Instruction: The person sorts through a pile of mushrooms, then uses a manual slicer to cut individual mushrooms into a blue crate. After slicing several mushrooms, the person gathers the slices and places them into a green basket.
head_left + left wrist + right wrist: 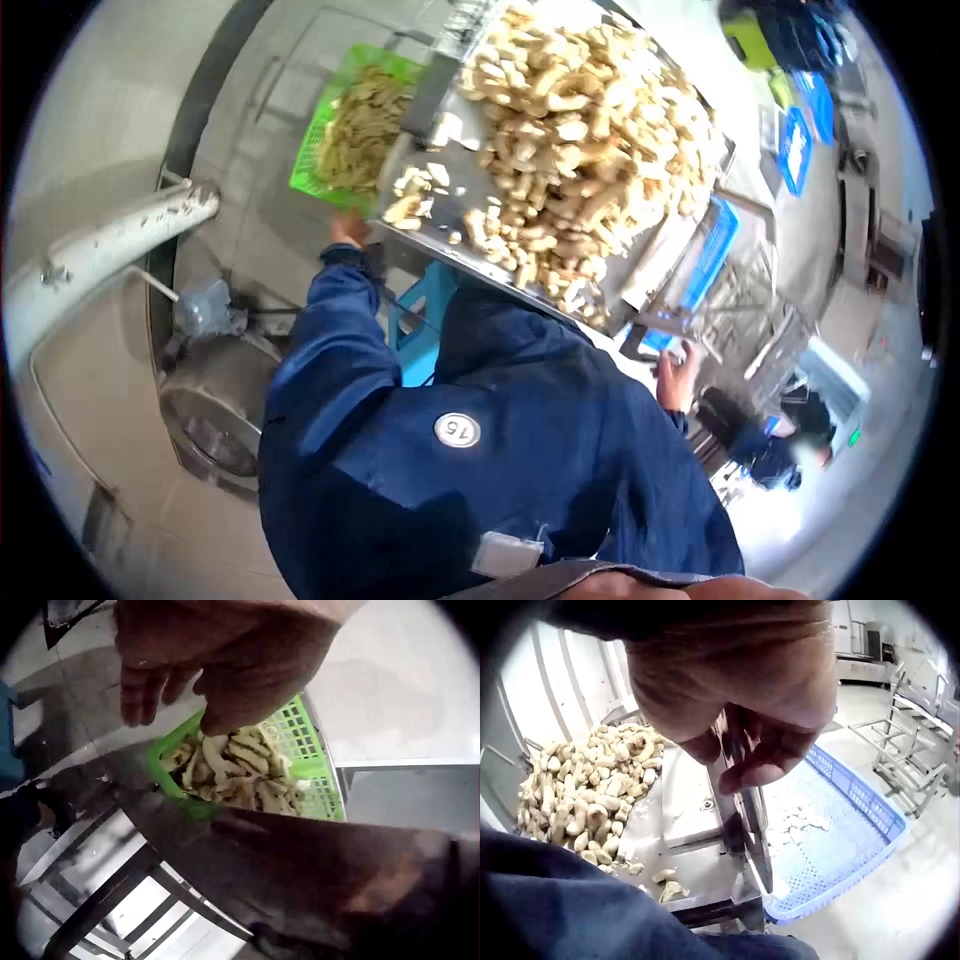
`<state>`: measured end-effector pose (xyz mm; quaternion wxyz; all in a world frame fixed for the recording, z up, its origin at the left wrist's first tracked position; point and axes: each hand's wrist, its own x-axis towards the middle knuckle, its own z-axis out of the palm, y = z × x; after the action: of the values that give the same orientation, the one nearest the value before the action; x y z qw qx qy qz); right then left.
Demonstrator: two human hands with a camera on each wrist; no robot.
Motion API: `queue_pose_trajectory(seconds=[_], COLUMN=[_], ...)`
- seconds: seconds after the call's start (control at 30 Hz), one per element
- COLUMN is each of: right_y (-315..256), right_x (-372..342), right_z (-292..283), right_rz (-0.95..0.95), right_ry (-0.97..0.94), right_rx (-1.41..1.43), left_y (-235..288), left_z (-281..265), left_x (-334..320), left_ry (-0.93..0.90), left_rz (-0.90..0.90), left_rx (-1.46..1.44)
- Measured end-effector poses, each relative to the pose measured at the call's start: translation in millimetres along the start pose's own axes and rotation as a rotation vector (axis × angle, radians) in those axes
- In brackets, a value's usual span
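My left hand (348,230) hangs beside the near corner of a green basket (303,160) of pale slices. In the left wrist view its fingers are loosely extended above that basket, with nothing in them. On the metal table (405,160) lies a large heap of pale, stubby mushrooms (600,120). At the table's right edge, my right hand (678,375) curls its fingers round a long grey metal blade, seemingly a knife (757,832), which points downward. Beside it on the table lies a white board (690,802). The handle is hidden inside the fingers.
A blue crate (832,862) holding a few pale pieces stands below the table's right side. A light-blue stool (415,350) is under the near edge. A round metal vessel (215,410) stands at left. Another person (775,450) is at far right.
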<state>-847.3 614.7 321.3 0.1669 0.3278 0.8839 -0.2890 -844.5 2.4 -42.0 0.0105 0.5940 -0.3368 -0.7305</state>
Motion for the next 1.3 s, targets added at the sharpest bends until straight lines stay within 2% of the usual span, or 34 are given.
queue_pose_trajectory(seconds=[0.03,0.07,0.1,0.13,0.17,0.2,0.23,0.27,0.3,0.37,0.47,0.53,0.6,0.67,0.7,0.73,0.8,0.87,0.93,0.97,1.0,1.1,1.13,1.23,1.3], right_y=[18,43,52,57,46,38,65,54,59,66,66,73,71,57,69,79,70,73,77,76,76,81,80,70,65], right_x=[9,17,19,22,19,17,28,24,28,35,40,45,45,39,43,48,51,53,59,58,57,61,59,49,45], right_z=[1,1,1,4,3,1,8,10,10,10,8,9,4,-10,-7,-4,-8,-12,-10,-12,-15,-14,-16,-26,-26], right_rz=[0.028,0.056,0.048,0.031,0.035,0.037,-0.074,-0.187,-0.18,-0.193,-0.221,-0.319,-0.329,-0.31,-0.335,-0.359,-0.593,-0.564,-0.664,-0.672,-0.677,-0.672,-0.677,-0.545,-0.545], right_ry=[-0.006,-0.005,0.01,0.019,0.033,0.035,0.096,0.113,0.086,0.027,-0.018,0.027,0.023,-0.064,-0.035,-0.009,0.009,-0.046,-0.056,-0.065,-0.076,-0.129,-0.134,-0.266,-0.231], right_rx=[0.129,0.26,0.312,0.366,0.305,0.249,0.243,0.275,0.287,0.334,0.352,0.272,0.292,0.35,0.314,0.276,0.237,0.214,0.249,0.257,0.265,0.235,0.254,0.51,0.59], left_y=[5,12,34,32,41,64,85,95,98,95,47,13,-19,-57,-72,-80,-105,-119,-129,-130,-128,-120,-117,-134,-158], left_z=[0,1,-1,-15,-18,-19,15,49,56,87,153,196,225,241,246,247,249,244,243,245,250,270,287,334,371], left_x=[3,9,-20,-3,-18,-43,-102,-160,-178,-227,-297,-344,-377,-373,-376,-379,-368,-358,-348,-353,-360,-371,-369,-392,-388], left_ry=[0.087,0.261,0.127,0.32,0.268,0.221,0.293,0.371,0.29,0.024,-0.428,-0.755,-0.965,-1.037,-0.989,-0.973,-0.826,-0.807,-0.777,-0.745,-0.703,-0.838,-0.957,-0.965,-1.017], left_rz=[0.043,0.167,0.206,0.418,0.554,0.694,0.819,0.946,1.043,1.03,1.054,1.042,1.117,1.082,1.212,1.19,1.33,1.445,1.517,1.508,1.416,1.262,1.12,0.709,0.433], left_rx=[0.058,0.276,0.451,0.455,0.384,0.306,0.332,0.353,0.389,0.539,0.802,1.157,1.551,1.772,1.804,1.852,2.04,2.088,2.097,2.112,2.173,1.959,2.012,1.64,1.392])
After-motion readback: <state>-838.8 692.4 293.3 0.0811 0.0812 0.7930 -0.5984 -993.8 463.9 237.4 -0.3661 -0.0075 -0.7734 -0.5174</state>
